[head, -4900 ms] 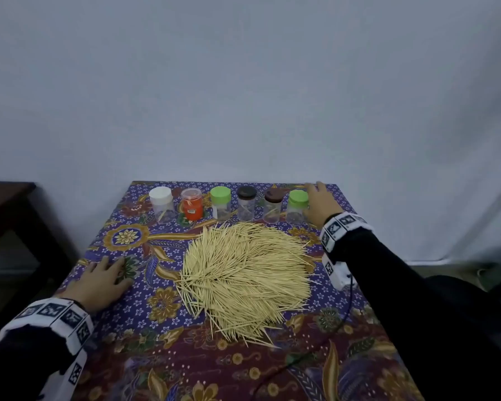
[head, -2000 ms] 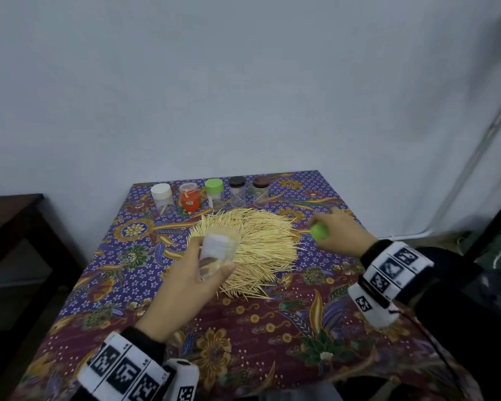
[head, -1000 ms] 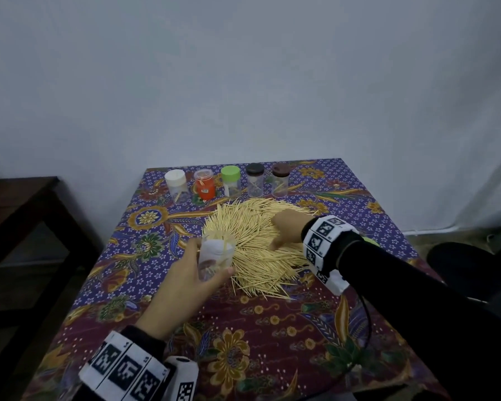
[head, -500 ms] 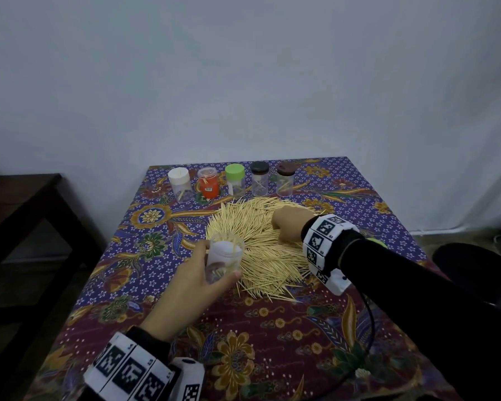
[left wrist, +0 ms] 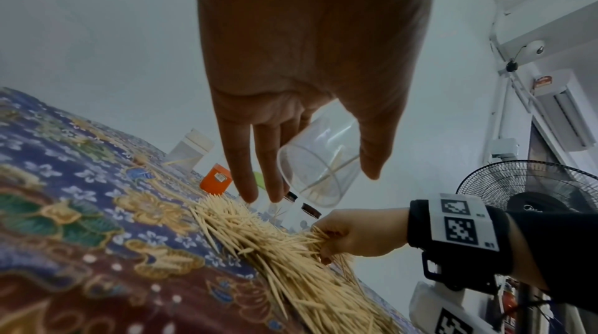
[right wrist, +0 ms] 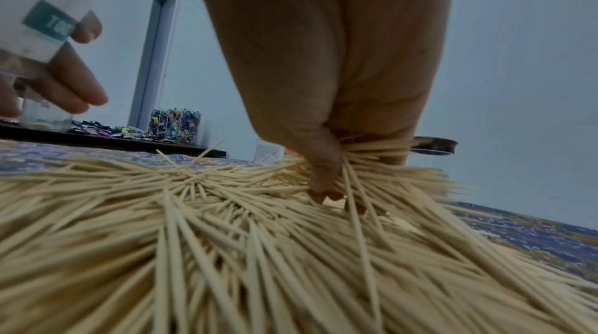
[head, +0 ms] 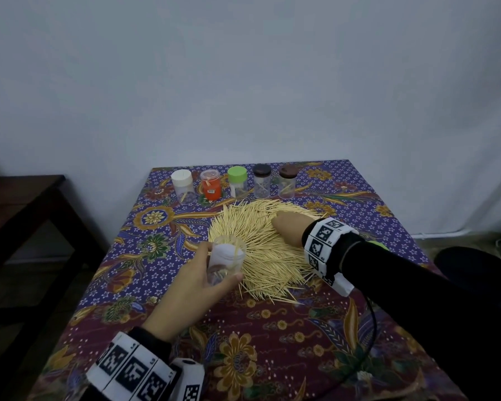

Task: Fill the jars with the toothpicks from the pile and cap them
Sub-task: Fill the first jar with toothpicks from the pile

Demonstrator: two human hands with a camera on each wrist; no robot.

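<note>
- The toothpicks (head: 268,244) lay in a wide fan-shaped pile in the middle of the table (head: 272,342), tips pointing every way, with the row of jars just beyond the far edge of the pile.
- I judged them light, stiff and slippery against each other, easy to snap if squeezed across the grain, so a bundle was best taken near its middle with the sticks lined up.
- My right hand (head: 289,231) was down in the far right part of the pile, fingers curled round a bunch of sticks, thumb pressing them from the near side; the wrist view showed the bunch splaying out either side of my grip.
- My left hand (head: 197,282) held the open jar (head: 224,260) above the near left edge of the pile, thumb on one side, fingers round the other, mouth tilted towards the pile.
- That jar was clear plastic with a white label, and only a few sticks were inside it; I took it to be light and a bit slick, so a grip round its waist suited it.
- Its green lid (head: 378,246) seemed to lie on the cloth beyond my right sleeve, mostly hidden.
- Five more jars stood capped along the back: white lid (head: 181,178), orange jar (head: 210,185), green cap (head: 237,174), then two with dark lids (head: 262,170), each holding only a few sticks as far as I could see.
- A dark side table (head: 21,198) stood to the left, apart from mine.
</note>
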